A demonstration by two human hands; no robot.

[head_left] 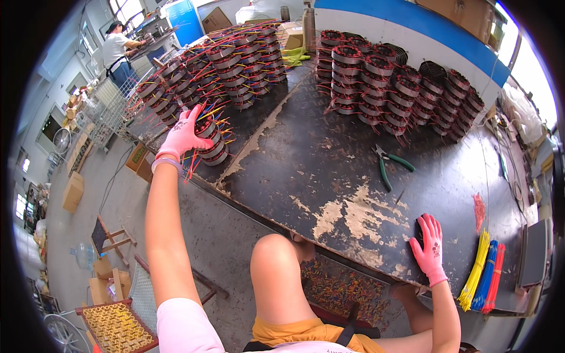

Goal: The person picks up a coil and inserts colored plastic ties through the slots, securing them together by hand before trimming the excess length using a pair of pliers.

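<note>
My left hand (pixel 184 135), in a pink glove, reaches out to a short stack of wound motor stators (pixel 213 155) near the table's left edge. Its thumb is spread away from the fingers, and the fingertips partly overlap the upper part of that stack. Whether they touch it cannot be made out. Red, blue and yellow wire ends stick out from the stators. On the right, my other gloved hand (pixel 429 250) rests open near the front edge of the dark table (pixel 282 170), holding nothing. Green-handled pliers (pixel 385 174) lie beyond it.
Taller stator stacks (pixel 235 70) stand at the back left, and more (pixel 376 82) line the back right. Yellow, blue and red bundles (pixel 484 273) of thin strips lie at right. A wire cart (pixel 106 126) and a co-worker (pixel 118 53) are farther left. Scraps (pixel 344 291) litter the floor below.
</note>
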